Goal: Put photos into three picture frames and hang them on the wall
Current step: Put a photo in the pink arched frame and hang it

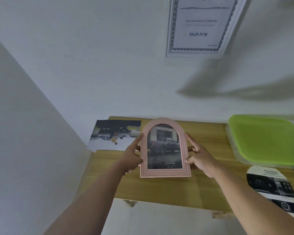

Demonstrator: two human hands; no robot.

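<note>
A pink arched picture frame (165,148) with a photo of a dark pickup truck inside is held upright above the wooden table (159,189). My left hand (131,154) grips its left edge, fingers curled behind it. On the opposite edge, my right hand (199,155) holds it the same way. A white rectangular frame (199,26) with a paper insert hangs on the wall above. A loose truck photo (115,134) lies at the table's back left corner. An arch-cut photo (275,189) lies at the right.
A clear plastic box with a green lid (265,139) sits at the table's back right. The white wall (109,65) rises right behind the table, with a side wall on the left. White surface shows below the table's front edge.
</note>
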